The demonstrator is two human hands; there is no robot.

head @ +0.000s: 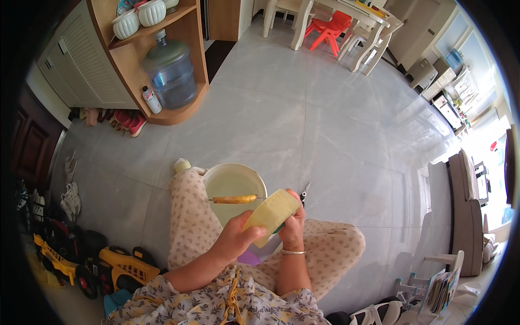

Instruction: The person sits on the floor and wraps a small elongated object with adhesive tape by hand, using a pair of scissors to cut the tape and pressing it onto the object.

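Observation:
Both of my hands hold a wide roll of yellowish packing tape above the right front of a cream bucket. My left hand grips the roll's near left side, its thumb lying across the tape. On the far right side, my right hand curls around the roll. The bucket stands on the floor between my legs, and its interior looks pale. Across its mouth runs a wire bail with a yellow-brown grip; the roll and hands hide the bail's right end.
A small bladed tool with a dark handle lies on the tiles right of the bucket. Yellow toy vehicles stand at my left. Ahead are a shelf unit with a water jug, and a red chair. A book rack is at lower right.

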